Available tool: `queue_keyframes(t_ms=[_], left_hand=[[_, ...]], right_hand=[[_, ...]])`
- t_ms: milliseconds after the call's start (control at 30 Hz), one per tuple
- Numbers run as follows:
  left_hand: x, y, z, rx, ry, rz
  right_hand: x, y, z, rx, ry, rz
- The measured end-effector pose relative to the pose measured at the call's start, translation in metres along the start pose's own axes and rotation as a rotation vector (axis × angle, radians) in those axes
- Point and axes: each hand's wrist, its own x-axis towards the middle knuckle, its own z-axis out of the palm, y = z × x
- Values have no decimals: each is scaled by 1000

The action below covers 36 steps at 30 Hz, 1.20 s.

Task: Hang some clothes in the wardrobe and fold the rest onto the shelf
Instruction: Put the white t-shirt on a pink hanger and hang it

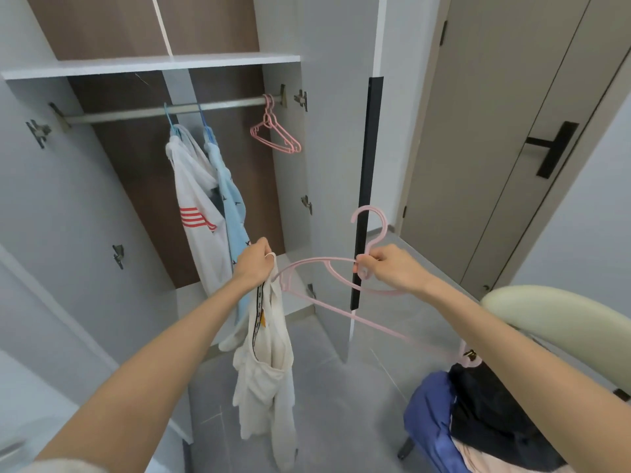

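My left hand point(254, 262) grips the collar of a cream-white garment point(268, 363) that hangs limp below it. My right hand point(389, 268) pinches a pink hanger point(321, 264) just under its hook, holding it level; the hanger's left end touches the garment's collar. Ahead is the open wardrobe with a metal rail point(164, 110). On the rail hang a white shirt with red stripes point(196, 213), a light blue shirt point(232, 213) and spare pink hangers point(276, 133) at the right end.
A white shelf point(153, 64) runs above the rail. The wardrobe's right door point(338, 165) stands open with a black edge strip. At lower right a chair point(546, 305) holds a pile of dark, blue and pink clothes point(478, 414). A beige room door point(512, 131) is at right.
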Motion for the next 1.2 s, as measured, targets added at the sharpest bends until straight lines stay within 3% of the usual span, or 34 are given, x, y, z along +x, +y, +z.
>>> queue_keyframes(t_ms=[233,333,567,800,967,1067,1133,1200], left_hand=[[7,26,-14,33,64,191],[17,22,-30,9,156,154],[29,0,-44,10,180,5],[23,34,-31,-116,66,98],[14,76,-36,-338,-53,172],[1,106,-52,-539,-201,133],[-5,115,-69,-565,-327,212],[-7,118,-86,-491,-342,353]], right_hand=[[2,-4,9,100,108,3],[5,-12,2,168,120,-3],[6,-19,-4,213,140,-10],[7,-23,22,72,222,-15],[13,-23,38,21,294,-33],[15,-24,36,127,363,-47],[14,-27,32,261,410,-65],[13,-29,26,401,459,-82]])
